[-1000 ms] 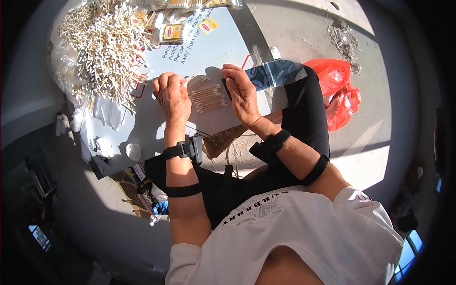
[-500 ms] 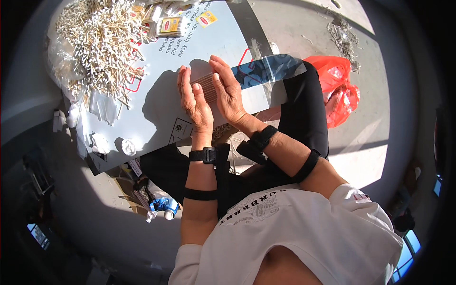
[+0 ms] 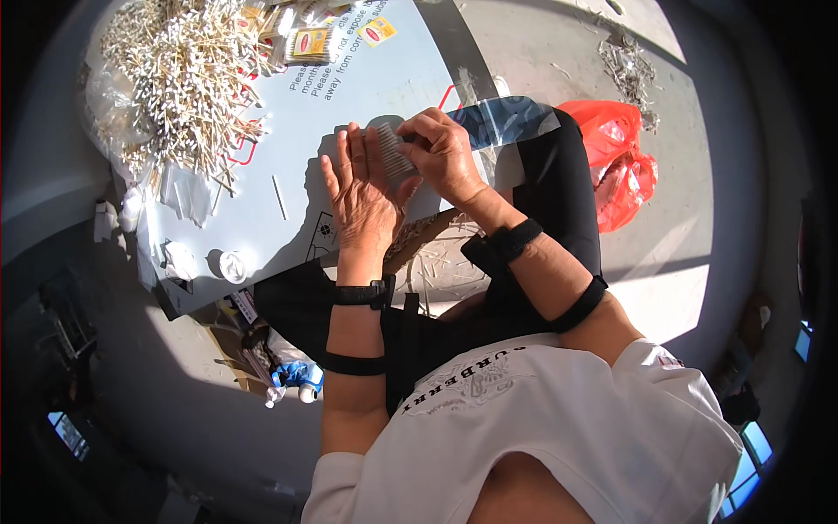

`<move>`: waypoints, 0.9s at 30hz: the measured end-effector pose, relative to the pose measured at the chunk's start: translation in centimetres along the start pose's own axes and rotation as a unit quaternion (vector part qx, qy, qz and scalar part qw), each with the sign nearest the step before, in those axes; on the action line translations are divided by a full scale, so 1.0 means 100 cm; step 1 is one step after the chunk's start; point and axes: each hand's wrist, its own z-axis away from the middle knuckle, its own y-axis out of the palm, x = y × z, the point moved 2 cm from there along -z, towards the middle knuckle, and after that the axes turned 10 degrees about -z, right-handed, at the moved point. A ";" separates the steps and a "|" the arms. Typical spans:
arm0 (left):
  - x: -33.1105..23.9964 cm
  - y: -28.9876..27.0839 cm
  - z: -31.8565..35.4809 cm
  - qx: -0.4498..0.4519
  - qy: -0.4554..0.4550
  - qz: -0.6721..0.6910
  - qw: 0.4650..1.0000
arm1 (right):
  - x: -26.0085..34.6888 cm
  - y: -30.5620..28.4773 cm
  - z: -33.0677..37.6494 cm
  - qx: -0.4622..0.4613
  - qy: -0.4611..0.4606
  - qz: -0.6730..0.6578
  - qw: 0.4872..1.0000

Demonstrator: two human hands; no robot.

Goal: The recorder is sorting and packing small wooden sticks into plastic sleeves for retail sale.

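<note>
My left hand [image 3: 362, 192] is raised palm-up above a flat white board [image 3: 262, 218], fingers spread and flat. A small bundle of thin sticks [image 3: 394, 155], lined up side by side, lies across its fingers. My right hand [image 3: 441, 153] pinches the bundle from the right, thumb and fingers closed on it. A big loose heap of the same cotton-tipped sticks [image 3: 188, 79] lies at the board's far left corner. One single stick [image 3: 278, 197] rests alone on the board left of my left hand.
Small yellow and red packets [image 3: 314, 42] lie at the board's far edge. A red plastic bag [image 3: 615, 162] sits on the concrete floor to the right, beside my knee. A clear plastic sheet [image 3: 515, 118] covers that knee. White caps [image 3: 234, 266] lie near the board's near edge.
Both hands have lifted off the board and come together. The left palm turned up, and the stick bundle now lies across its fingers with the right hand pinching it.
</note>
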 end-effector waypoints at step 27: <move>0.002 -0.010 0.017 -0.024 0.005 0.044 0.999 | 0.001 -0.011 0.013 0.008 -0.014 -0.019 1.000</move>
